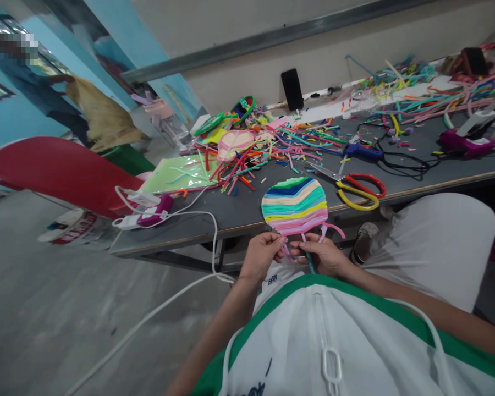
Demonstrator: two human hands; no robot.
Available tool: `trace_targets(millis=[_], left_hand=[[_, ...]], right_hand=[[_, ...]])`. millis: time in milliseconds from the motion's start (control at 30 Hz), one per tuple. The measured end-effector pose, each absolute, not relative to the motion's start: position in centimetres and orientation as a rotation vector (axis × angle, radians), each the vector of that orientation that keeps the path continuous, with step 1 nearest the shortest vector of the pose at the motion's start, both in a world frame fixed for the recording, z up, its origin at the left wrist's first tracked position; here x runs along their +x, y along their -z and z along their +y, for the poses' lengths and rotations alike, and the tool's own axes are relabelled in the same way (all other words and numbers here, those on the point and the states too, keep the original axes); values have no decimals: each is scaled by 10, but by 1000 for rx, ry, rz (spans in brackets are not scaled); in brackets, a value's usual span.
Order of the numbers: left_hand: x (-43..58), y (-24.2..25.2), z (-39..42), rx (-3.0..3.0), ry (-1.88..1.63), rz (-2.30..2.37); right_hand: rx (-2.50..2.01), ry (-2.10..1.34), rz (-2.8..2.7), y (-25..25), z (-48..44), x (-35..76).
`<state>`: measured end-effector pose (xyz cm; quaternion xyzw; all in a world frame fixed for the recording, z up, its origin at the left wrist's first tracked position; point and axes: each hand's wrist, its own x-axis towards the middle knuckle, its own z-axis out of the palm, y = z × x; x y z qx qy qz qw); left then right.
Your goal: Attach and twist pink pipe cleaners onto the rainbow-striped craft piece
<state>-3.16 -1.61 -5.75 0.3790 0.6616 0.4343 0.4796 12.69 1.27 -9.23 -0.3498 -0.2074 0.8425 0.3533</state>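
A rounded craft piece [295,206], striped in green, blue, peach, yellow and pink pipe cleaners, is upright at the table's front edge. Short pink and lilac pipe-cleaner strands [322,233] hang from its lower edge. My left hand [264,252] is closed in a pinch at a pink strand below the piece's left side. On the other side, my right hand [325,256] is closed around strands under the piece, with a teal pipe cleaner [309,263] beneath its fingers. Exactly where the fingertips grip is partly hidden. Scissors [359,190] with red and yellow handles lie just right of the piece.
Cut pipe cleaners [284,144] litter the grey table [239,212]. A blue glue gun [363,151], a phone [292,89] and purple power adapters [155,212] are on it. A white cable [214,242] hangs off the front. A red chair [61,170] and a person [45,93] are left.
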Motion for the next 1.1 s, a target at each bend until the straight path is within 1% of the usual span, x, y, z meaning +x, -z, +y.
trace_targets(millis=[233, 400, 567, 700, 833, 1100], left_hand=[[-29, 55, -17, 941, -1074, 1628], [-31, 56, -16, 933, -1068, 1627], [-34, 55, -17, 920, -1064, 1530], [-35, 55, -18, 972, -996, 1462], [-36, 53, -18, 985, -929, 1506], [-34, 54, -18, 966, -955, 1543]], right_hand=[[-940, -2187, -542, 84, 12, 128], [-987, -2138, -551, 86, 12, 129], [-950, -2140, -514, 87, 10, 130], [-983, -2126, -542, 85, 10, 130], [-1035, -2102, -592, 86, 11, 131], [-1131, -2068, -643, 82, 11, 130]])
